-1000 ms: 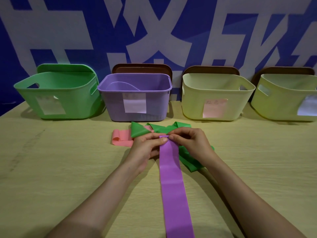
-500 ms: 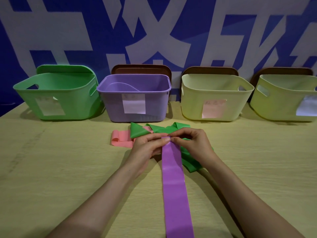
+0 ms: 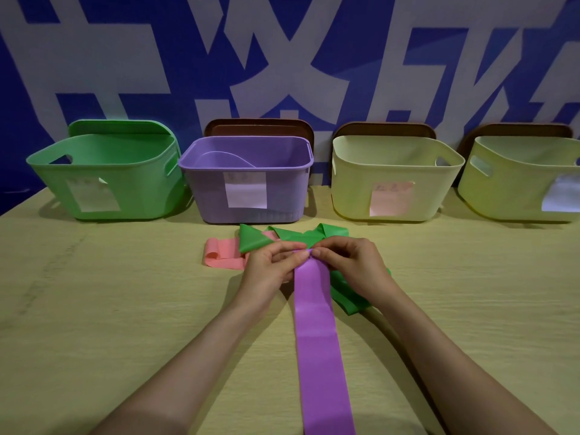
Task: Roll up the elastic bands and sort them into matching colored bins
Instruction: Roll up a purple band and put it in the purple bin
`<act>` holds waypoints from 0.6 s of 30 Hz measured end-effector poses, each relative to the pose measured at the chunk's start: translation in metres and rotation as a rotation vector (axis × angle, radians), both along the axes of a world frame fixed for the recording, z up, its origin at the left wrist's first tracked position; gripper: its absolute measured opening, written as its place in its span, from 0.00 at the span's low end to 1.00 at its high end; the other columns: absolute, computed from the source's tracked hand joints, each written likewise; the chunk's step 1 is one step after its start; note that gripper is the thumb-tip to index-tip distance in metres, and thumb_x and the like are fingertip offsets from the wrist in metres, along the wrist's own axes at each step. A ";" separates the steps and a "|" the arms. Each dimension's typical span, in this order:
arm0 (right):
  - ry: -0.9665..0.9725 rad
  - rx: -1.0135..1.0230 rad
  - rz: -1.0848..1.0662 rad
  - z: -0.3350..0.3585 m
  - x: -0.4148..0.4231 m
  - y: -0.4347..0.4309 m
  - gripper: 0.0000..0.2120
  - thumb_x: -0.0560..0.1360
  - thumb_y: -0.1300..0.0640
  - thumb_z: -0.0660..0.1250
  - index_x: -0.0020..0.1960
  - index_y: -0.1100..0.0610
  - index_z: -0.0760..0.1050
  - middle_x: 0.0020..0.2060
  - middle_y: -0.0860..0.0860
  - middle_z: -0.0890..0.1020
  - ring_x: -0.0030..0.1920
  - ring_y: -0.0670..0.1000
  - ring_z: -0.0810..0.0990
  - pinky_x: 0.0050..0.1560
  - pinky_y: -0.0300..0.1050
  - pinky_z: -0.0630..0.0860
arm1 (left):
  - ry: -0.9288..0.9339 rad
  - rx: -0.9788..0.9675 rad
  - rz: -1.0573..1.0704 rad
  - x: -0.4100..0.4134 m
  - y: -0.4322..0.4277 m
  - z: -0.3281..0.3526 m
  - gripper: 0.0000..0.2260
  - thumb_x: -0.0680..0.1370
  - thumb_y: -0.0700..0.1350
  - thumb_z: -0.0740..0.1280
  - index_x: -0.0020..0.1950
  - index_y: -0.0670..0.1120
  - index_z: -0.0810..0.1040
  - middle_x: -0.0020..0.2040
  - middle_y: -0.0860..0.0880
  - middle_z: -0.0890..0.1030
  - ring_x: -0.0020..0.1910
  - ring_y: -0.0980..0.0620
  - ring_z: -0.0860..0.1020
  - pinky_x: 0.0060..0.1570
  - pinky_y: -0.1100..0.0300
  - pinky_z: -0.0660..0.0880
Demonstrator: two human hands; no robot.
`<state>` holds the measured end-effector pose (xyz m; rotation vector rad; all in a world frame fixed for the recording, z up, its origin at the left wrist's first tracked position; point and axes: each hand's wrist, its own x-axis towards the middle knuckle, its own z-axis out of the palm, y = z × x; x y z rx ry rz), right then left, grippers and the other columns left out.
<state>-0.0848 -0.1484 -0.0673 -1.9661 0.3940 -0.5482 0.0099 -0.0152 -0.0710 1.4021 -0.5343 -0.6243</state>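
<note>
A long purple band [image 3: 317,334] lies flat on the table, running from the near edge to my hands. My left hand [image 3: 270,271] and my right hand [image 3: 351,265] both pinch its far end, where a small roll has formed. Under and behind my hands lies a crumpled green band [image 3: 295,235], with a pink band [image 3: 222,255] to its left. Along the back stand a green bin [image 3: 103,177], a purple bin [image 3: 248,180] and two pale yellow bins [image 3: 392,180] [image 3: 521,180].
Each bin carries a paper label on its front. Brown lids [image 3: 260,128] lean against the blue and white wall behind the bins, and a green lid stands behind the green bin. The wooden table [image 3: 94,309] stretches left and right of my arms.
My fingers have turned the purple band's far end over a little more, tightening the small roll. The hands and the other bands have stayed in place.
</note>
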 end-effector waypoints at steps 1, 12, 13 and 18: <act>-0.011 0.016 -0.010 0.000 0.000 0.000 0.04 0.74 0.57 0.69 0.46 0.49 0.81 0.41 0.43 0.83 0.46 0.43 0.81 0.50 0.39 0.79 | 0.036 0.018 -0.042 0.000 0.000 0.000 0.09 0.74 0.42 0.71 0.54 0.44 0.81 0.47 0.46 0.85 0.46 0.52 0.83 0.41 0.63 0.79; -0.036 0.185 0.002 0.005 -0.001 -0.002 0.04 0.74 0.57 0.69 0.47 0.51 0.81 0.44 0.49 0.84 0.48 0.47 0.82 0.48 0.40 0.79 | 0.066 0.161 -0.125 0.000 0.001 -0.001 0.07 0.73 0.43 0.73 0.48 0.41 0.83 0.44 0.46 0.86 0.44 0.50 0.84 0.41 0.61 0.80; -0.036 0.182 0.000 0.005 -0.002 -0.002 0.04 0.74 0.58 0.69 0.47 0.51 0.81 0.44 0.49 0.84 0.48 0.47 0.82 0.48 0.40 0.79 | 0.061 0.162 -0.123 -0.001 0.001 -0.001 0.07 0.73 0.42 0.73 0.48 0.41 0.83 0.44 0.46 0.86 0.45 0.50 0.84 0.41 0.60 0.80; -0.053 0.131 -0.044 0.002 0.000 0.001 0.04 0.73 0.60 0.71 0.46 0.51 0.81 0.43 0.48 0.84 0.47 0.46 0.82 0.48 0.39 0.79 | 0.055 0.166 -0.114 -0.002 0.000 -0.001 0.05 0.74 0.42 0.72 0.48 0.43 0.83 0.44 0.47 0.85 0.45 0.50 0.84 0.45 0.57 0.80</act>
